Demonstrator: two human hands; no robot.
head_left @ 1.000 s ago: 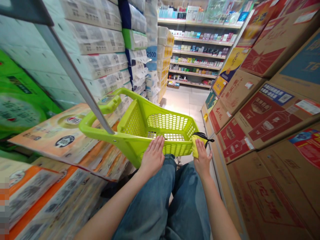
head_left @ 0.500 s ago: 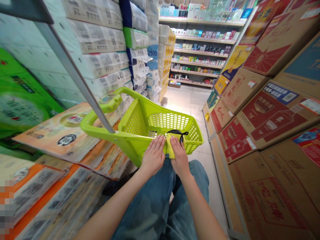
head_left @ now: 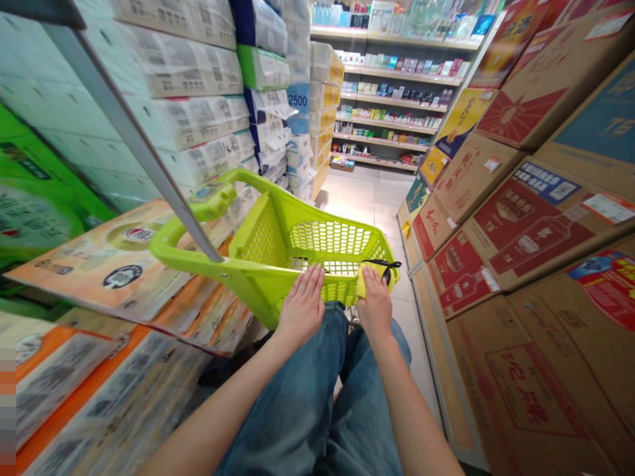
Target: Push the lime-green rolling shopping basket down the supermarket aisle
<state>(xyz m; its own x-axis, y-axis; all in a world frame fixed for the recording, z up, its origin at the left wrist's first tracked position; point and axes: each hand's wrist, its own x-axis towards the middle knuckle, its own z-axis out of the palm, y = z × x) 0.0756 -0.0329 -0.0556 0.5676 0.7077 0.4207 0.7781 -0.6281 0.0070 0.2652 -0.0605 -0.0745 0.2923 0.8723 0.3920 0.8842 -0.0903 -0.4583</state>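
A lime-green rolling shopping basket with pierced walls and a long metal pull handle stands in front of my knees. My left hand lies on its near rim, fingers stretched and close together; the thumb is hidden. Toward the basket's far right corner, my right hand is closed on a yellow cloth with a black edge and a black cord. The cloth is pressed over the near rim. Inside the basket, much of the slotted bottom shows.
Stacked tissue packs rise on the left, with orange-and-white cartons lower down. Cardboard boxes line the right side. Beyond the tiled floor, shelves hold small packaged goods.
My right hand has slid the yellow cloth rightward along the near rim, away from my left hand. The left hand stays at about the same place on the basket. The view has shifted slightly.
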